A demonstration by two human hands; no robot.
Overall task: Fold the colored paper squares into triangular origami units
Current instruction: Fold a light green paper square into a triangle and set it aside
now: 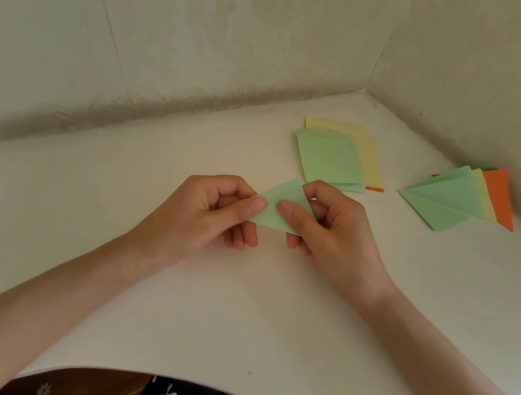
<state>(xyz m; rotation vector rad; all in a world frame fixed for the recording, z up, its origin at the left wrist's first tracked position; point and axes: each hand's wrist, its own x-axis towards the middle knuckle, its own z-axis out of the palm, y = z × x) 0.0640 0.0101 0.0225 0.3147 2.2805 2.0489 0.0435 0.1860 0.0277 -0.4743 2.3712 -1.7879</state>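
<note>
The green paper triangle (282, 194) hangs just above the tabletop (231, 314), pinched at its left corner by the left hand (211, 213) and at its right by the right hand (330, 227), fingers curled; its long edge runs left to right between the thumbs

Surface: a white table (231, 314), plain and matt, set into a corner where two walls meet; its near edge curves
Far middle: a loose stack of paper squares lying flat
Top of stack: green sheets (329, 157), slightly fanned and turned a little off from those below
Under them: yellow sheets (369, 154), showing along the far and right sides
Bottom of stack: an orange sheet (375, 189), only a thin strip visible at the near right corner
Far right: a fan of folded triangles near the right wall, apart from the stack
Fan order: green triangle (439, 201) on top at left, yellow triangle (482, 194) next, orange triangle (502, 198) at right, all overlapping
</note>
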